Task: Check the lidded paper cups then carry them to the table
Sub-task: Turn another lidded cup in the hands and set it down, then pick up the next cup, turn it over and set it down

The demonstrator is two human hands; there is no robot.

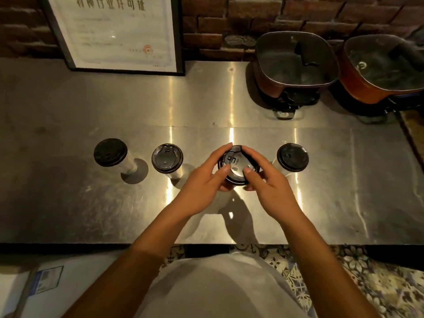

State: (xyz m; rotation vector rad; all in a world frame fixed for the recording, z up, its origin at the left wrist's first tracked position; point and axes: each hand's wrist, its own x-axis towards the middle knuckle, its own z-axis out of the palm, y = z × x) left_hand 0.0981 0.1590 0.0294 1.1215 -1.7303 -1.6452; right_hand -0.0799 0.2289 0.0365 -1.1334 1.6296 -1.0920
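Note:
Several white paper cups with black lids stand in a row on the steel counter (68, 106). The far-left cup (110, 153) and the cup beside it (167, 158) stand untouched, as does the far-right cup (292, 157). Both hands grip the third cup (236, 161) from above. My left hand (206, 180) curls round its left side, thumb pressing on the lid. My right hand (267, 180) curls round the right side, thumb on the lid too. The cup's body is hidden under the hands.
Two lidded electric pots (296, 63) (383, 67) sit at the back right of the counter. A framed certificate (119, 33) leans against the brick wall at the back left. The counter's front edge (68, 245) runs just before my body; patterned floor tiles (344, 271) lie below.

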